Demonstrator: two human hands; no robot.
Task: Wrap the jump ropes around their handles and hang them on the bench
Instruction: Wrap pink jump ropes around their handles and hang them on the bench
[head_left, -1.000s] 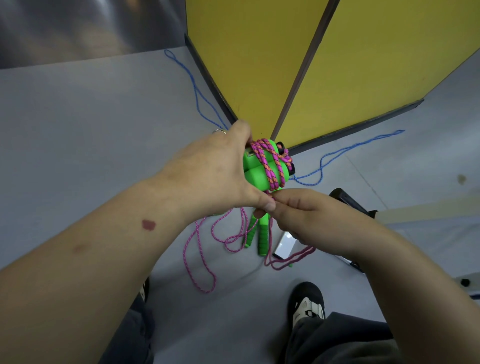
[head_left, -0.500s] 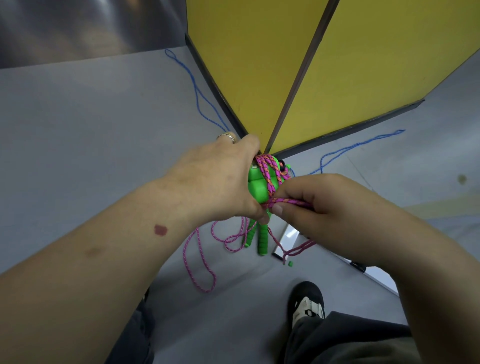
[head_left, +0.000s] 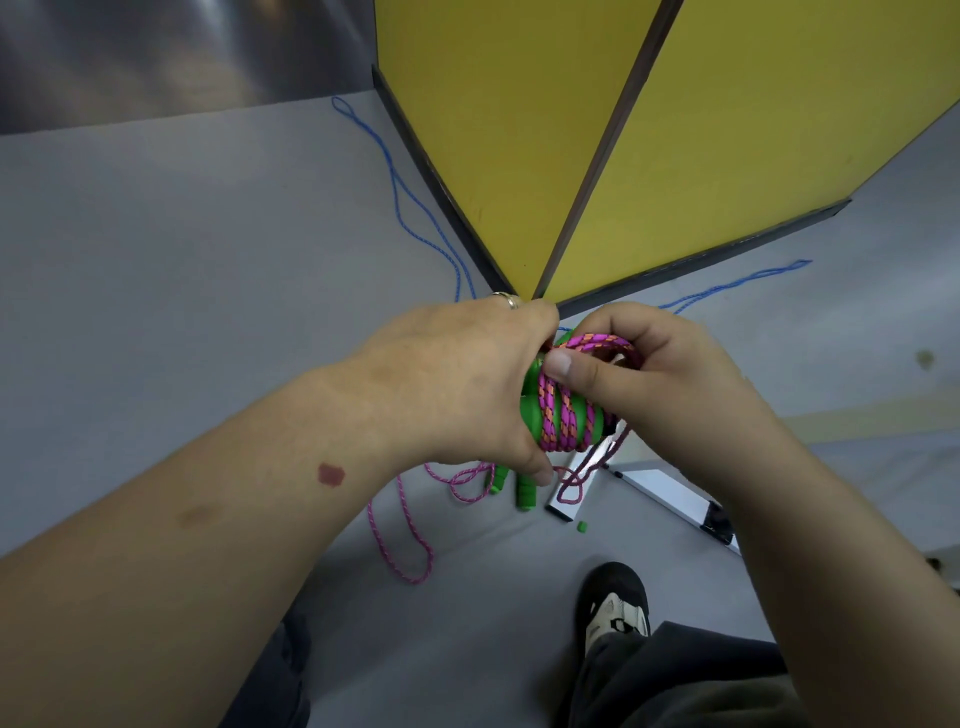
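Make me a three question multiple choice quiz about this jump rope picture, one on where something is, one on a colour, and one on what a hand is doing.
1. Where does the blue rope lie?
A. on the floor by the yellow panels
B. over the shoe
C. in the right hand

2. What colour are the handles being wrapped?
A. red
B. green
C. white

3. What is the left hand doing?
A. hanging open
B. pressing flat on the floor
C. gripping the handles

Answers:
1 A, it trails along the floor past the base of the yellow panels.
2 B, green shows between the pink rope coils.
3 C, its fingers curl round the handles while the right hand pinches the pink rope.
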